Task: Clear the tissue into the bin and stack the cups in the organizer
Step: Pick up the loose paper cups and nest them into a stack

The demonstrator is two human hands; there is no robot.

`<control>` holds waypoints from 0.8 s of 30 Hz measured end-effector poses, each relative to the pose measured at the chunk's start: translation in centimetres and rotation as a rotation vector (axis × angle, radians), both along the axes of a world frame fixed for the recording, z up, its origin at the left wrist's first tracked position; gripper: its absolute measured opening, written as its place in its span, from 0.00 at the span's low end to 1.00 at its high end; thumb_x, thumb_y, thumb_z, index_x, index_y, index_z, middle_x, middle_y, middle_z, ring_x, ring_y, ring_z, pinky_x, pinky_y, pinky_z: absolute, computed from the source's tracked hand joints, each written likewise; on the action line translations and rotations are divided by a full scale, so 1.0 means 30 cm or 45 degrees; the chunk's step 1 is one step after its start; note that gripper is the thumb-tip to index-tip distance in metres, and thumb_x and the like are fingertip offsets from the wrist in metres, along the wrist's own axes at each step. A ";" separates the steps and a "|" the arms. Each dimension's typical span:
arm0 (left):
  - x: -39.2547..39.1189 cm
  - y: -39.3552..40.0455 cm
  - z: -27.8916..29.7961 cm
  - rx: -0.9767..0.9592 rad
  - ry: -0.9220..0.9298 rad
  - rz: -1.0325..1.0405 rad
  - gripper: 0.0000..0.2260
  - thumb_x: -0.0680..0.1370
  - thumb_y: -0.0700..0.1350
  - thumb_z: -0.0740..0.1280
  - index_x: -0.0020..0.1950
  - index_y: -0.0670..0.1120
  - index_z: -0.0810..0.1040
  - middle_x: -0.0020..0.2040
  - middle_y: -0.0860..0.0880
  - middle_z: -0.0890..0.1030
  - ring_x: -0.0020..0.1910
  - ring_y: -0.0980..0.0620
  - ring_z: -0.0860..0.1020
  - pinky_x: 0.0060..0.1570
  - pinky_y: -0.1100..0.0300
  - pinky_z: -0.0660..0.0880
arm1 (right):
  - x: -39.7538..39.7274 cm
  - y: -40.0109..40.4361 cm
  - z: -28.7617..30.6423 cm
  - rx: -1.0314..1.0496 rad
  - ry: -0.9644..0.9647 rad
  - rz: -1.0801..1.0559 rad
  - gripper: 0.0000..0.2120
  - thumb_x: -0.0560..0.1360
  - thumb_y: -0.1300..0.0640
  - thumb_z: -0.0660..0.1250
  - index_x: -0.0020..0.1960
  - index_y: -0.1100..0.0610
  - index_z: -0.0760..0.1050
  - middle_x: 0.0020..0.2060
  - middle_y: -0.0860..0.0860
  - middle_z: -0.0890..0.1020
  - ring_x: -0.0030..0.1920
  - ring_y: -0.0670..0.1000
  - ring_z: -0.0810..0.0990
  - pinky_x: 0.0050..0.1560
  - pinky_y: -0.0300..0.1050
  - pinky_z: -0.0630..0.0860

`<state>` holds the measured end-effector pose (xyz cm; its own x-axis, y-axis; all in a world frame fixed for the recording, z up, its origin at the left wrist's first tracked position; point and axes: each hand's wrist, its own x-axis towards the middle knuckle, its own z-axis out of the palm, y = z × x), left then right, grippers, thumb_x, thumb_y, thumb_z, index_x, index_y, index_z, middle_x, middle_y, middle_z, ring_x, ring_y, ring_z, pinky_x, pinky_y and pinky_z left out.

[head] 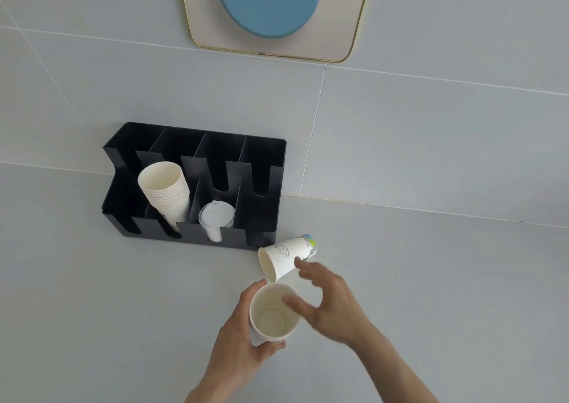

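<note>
My left hand grips a white paper cup upright, its mouth facing me. My right hand hovers just right of that cup with spread fingers that hold nothing, fingertips close to a second printed paper cup lying on its side on the counter. A black organizer stands against the wall; a stack of several paper cups leans in one of its slots and clear plastic lids sit in the slot beside it. No tissue or bin is in view.
The grey counter meets a grey tiled wall behind the organizer. A gold-rimmed mirror hangs on the wall above. The organizer's right-hand slots hold nothing.
</note>
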<state>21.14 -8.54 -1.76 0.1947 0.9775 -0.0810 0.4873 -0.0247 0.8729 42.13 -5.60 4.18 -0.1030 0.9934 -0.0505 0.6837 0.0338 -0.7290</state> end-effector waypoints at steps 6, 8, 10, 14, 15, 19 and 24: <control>0.000 0.000 0.002 0.016 0.010 0.000 0.46 0.62 0.56 0.81 0.73 0.70 0.58 0.69 0.69 0.71 0.63 0.68 0.73 0.54 0.64 0.75 | -0.007 0.213 -0.051 0.059 -0.536 0.192 0.36 0.76 0.57 0.72 0.80 0.52 0.60 0.77 0.49 0.69 0.75 0.55 0.69 0.72 0.50 0.67; 0.000 0.001 0.001 0.020 0.019 -0.003 0.46 0.62 0.57 0.80 0.73 0.70 0.58 0.69 0.69 0.71 0.62 0.67 0.73 0.54 0.65 0.75 | -0.035 0.256 -0.086 0.088 -0.639 0.319 0.39 0.74 0.62 0.73 0.80 0.53 0.59 0.78 0.50 0.67 0.78 0.54 0.63 0.76 0.49 0.62; 0.000 0.002 -0.002 0.024 0.023 -0.001 0.46 0.62 0.57 0.80 0.72 0.71 0.58 0.68 0.69 0.71 0.62 0.67 0.74 0.53 0.66 0.74 | -0.061 0.281 -0.120 0.082 -0.700 0.408 0.40 0.73 0.65 0.73 0.80 0.54 0.59 0.79 0.51 0.66 0.80 0.53 0.61 0.77 0.49 0.60; 0.003 0.003 -0.008 0.031 0.013 0.000 0.46 0.62 0.56 0.81 0.73 0.69 0.59 0.69 0.68 0.71 0.64 0.66 0.73 0.53 0.68 0.73 | -0.081 0.284 -0.173 0.082 -0.818 0.480 0.44 0.73 0.58 0.76 0.81 0.54 0.55 0.80 0.50 0.62 0.79 0.55 0.62 0.76 0.53 0.65; 0.004 0.004 -0.008 0.033 0.011 0.001 0.46 0.62 0.56 0.81 0.73 0.68 0.59 0.70 0.68 0.71 0.64 0.65 0.73 0.52 0.68 0.73 | -0.082 0.279 -0.180 0.109 -0.876 0.475 0.43 0.73 0.55 0.75 0.81 0.53 0.55 0.80 0.49 0.63 0.76 0.56 0.64 0.73 0.54 0.68; 0.007 0.006 -0.008 0.038 0.000 0.005 0.46 0.62 0.55 0.82 0.74 0.67 0.60 0.70 0.67 0.71 0.65 0.65 0.73 0.53 0.68 0.73 | -0.078 0.251 -0.202 0.184 -1.036 0.443 0.38 0.75 0.48 0.71 0.79 0.53 0.57 0.69 0.50 0.72 0.68 0.59 0.70 0.67 0.55 0.70; 0.009 0.004 -0.006 0.045 0.018 -0.001 0.47 0.62 0.56 0.82 0.74 0.67 0.59 0.71 0.67 0.70 0.66 0.66 0.72 0.55 0.70 0.72 | -0.035 0.212 -0.194 0.176 -0.921 0.301 0.31 0.72 0.48 0.73 0.71 0.53 0.67 0.61 0.51 0.73 0.62 0.56 0.74 0.66 0.50 0.70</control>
